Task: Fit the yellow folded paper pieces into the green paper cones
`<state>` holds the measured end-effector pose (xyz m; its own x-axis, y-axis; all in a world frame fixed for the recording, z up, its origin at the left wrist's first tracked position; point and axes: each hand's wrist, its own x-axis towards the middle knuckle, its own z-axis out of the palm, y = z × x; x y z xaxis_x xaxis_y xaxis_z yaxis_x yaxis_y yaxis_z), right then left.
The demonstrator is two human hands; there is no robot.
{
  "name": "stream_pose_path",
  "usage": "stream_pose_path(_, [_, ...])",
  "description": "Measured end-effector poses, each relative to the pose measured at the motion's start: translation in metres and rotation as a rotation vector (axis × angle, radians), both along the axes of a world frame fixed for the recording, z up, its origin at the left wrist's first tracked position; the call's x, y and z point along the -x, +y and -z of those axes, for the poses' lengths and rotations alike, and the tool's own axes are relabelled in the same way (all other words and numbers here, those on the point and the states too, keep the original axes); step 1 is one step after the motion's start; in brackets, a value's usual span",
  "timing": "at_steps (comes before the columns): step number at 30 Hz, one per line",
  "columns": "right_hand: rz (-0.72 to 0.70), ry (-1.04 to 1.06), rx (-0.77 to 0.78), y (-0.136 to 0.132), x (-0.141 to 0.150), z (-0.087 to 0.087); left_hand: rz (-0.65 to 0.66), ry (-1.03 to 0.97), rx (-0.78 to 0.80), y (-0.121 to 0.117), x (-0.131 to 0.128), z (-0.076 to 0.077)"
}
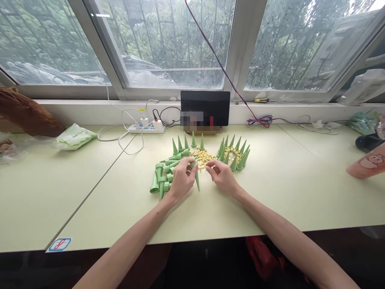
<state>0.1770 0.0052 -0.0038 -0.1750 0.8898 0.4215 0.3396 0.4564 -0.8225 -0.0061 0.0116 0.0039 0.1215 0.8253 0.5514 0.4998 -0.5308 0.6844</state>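
Observation:
My left hand (184, 178) is closed around a green plastic cone spike (197, 182), whose tip points down toward the table. Thumb and fingertips of my right hand (223, 176) are pinched together just to the right of it; whatever they hold is too small to make out. Beyond both hands lies a loose pile of small yellow pegs (203, 155). Several green spikes with wide caps (161, 178) lie heaped beside my left hand. On the far right side, several green cones (240, 163) stand upright in a ring around more yellow pegs (231, 151).
More upright green cones (193, 140) stand behind the pile. A dark screen (205, 107) leans by the window sill, with a power strip (147, 127) and white cables to its left. A green soft pack (75, 136) lies left; a pink cup (367, 162) lies far right.

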Motion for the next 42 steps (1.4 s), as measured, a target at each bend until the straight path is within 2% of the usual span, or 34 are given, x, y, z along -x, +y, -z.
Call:
stream_pose_path(10, [-0.037,0.006,0.018,-0.0009,0.001,-0.0013,0.032,0.028,-0.081,-0.0004,-0.0012,0.0022])
stream_pose_path(18, [-0.04,0.013,-0.015,0.0006,0.0001,0.0009,0.041,0.017,-0.063,-0.0011,-0.0009,0.0014])
stream_pose_path(42, [-0.055,0.001,0.028,0.0009,0.0017,0.0021,0.072,0.021,-0.056,-0.0001,0.0003,0.0025])
